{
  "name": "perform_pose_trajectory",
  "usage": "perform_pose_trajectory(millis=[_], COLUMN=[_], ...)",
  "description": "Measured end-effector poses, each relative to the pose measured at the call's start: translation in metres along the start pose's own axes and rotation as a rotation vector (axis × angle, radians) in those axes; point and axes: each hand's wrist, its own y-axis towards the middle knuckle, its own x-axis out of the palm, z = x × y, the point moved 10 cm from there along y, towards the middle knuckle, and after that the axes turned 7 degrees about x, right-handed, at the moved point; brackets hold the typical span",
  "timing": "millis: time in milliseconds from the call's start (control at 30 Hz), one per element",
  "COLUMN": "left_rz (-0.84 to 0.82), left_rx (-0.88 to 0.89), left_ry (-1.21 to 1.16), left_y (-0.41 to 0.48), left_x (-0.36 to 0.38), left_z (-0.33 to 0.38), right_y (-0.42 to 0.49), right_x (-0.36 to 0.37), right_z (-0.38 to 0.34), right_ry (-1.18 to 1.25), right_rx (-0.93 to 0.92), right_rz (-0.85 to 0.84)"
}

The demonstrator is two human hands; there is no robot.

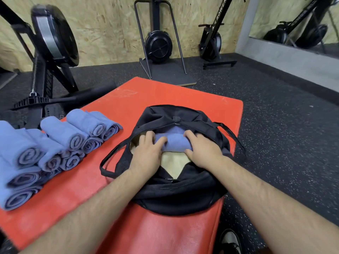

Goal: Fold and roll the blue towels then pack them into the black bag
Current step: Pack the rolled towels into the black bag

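While the black bag lies open on the red mat, left hand and right hand grasp 1 rolled blue towel in its mouth; spare rolls lie at the bag's 9 o'clock.

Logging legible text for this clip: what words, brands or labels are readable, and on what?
"ROWER": white letters up the beam of the upright rowing machine at the back wall; the letters before it are unclear.
Left rowing machine, white lettering on its leg: too blurred to read.
Mirror, lettering in the reflection: reversed and unreadable.
Black bag and blue towel: no text visible.
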Motion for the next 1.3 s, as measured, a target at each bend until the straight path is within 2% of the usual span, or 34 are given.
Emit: perform_pose_trajectory(millis=[100,167,400,567,667,900,1033,1200,1300], left_rz=[0.018,-0.016,-0.077,-0.145,-0.068,0.143,0.205,0.292,0.319], left_rx=[0.037,0.061,0.081,0.034,0.013,-0.021,-0.090,-0.228,-0.339], left_ry=[-0.045,-0.093,-0.144,-0.244,-0.300,-0.259,-0.110,0.110,0.111], left_y=[0.001,0.003,-0.003,-0.002,-0.001,-0.020,-0.048,-0.087,-0.118], left_x=[0.004,0.010,0.027,0.023,-0.005,-0.090,-0.128,-0.183,-0.206], left_z=[-0.001,0.001,-0.001,-0.004,-0.009,-0.044,-0.085,-0.146,-0.188], right_y=[0.002,0.002,0.006,-0.004,-0.013,-0.031,-0.037,-0.036,-0.035], right_x=[-0.012,-0.013,-0.003,-0.008,-0.027,-0.051,-0.054,-0.039,-0.021], right_z=[-0.013,-0.026,-0.020,-0.024,-0.039,-0.134,-0.199,-0.294,-0.352], right_ry=[-0.140,-0.178,-0.114,-0.096,-0.032,0.103,0.167,0.254,0.312], right_rx=[-0.019,-0.072,-0.008,0.006,-0.018,-0.183,-0.278,-0.417,-0.468], right_rz=[0.184,0.237,0.174,0.110,0.162,0.240,0.258,0.214,0.156])
